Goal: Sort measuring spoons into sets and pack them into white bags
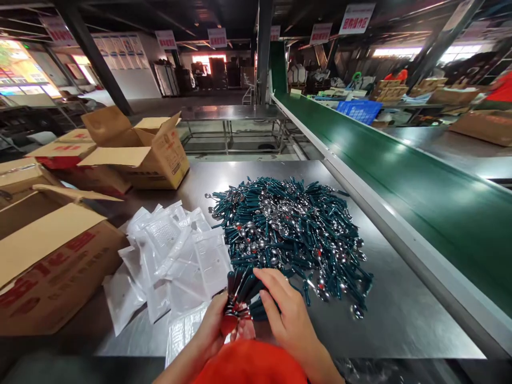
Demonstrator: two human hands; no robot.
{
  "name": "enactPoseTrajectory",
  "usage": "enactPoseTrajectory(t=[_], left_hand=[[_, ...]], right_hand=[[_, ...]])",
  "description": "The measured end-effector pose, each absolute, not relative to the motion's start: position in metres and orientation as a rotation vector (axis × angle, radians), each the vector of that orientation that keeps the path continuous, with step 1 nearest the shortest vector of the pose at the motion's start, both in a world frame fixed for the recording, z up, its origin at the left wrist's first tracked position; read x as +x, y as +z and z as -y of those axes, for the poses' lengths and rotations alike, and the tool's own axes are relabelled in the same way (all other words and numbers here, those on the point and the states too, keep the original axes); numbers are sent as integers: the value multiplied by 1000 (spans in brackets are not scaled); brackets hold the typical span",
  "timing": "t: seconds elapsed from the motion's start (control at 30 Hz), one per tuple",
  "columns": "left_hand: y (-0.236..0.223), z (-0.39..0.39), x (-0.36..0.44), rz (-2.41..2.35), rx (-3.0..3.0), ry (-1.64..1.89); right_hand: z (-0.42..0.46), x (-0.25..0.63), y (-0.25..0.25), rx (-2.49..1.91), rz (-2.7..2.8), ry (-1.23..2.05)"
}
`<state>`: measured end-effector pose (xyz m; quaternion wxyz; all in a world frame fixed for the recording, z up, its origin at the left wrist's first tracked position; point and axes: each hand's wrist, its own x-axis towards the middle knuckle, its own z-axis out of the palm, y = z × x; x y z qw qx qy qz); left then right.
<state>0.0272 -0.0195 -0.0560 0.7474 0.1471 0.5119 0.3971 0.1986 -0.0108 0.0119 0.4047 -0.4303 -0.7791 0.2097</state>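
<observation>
My left hand (215, 321) is closed around a bunch of spoons (245, 292) near the table's front edge. Their dark teal handles point away from me and to the right, and the shiny bowls sit low in the hand, reflecting red. My right hand (283, 308) lies against the right side of the bunch, its thumb and bent fingers on the handles. Just beyond both hands spreads a large heap of similar teal-handled metal spoons (288, 229), several with small red spots. Left of the bunch is a loose pile of white padded plastic bags (180, 261).
Open cardboard boxes (156, 162) stand at the left, one large box (60, 266) close to me. A green conveyor belt (400, 160) with a pale rail runs along the right of the metal table (384, 325). A blue crate (360, 110) and people in red stand beyond it.
</observation>
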Motion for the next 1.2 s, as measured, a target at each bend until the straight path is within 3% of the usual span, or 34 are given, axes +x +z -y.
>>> enactPoseTrajectory(t=[0.33,0.57,0.97,1.1,1.2], left_hand=[[-48,23,36,-1197,261,842],[-45,21,34,-1228,300,828],[-46,23,39,-1208,391,742],[-47,24,36,-1212,459,721],[-47,25,35,-1212,486,726]], right_hand=[[10,197,9,-1222,1821,570],[8,200,18,-1189,2099,666],[14,195,2,-1219,1873,360],[12,199,6,-1313,1902,411],[13,205,9,-1133,2120,505]])
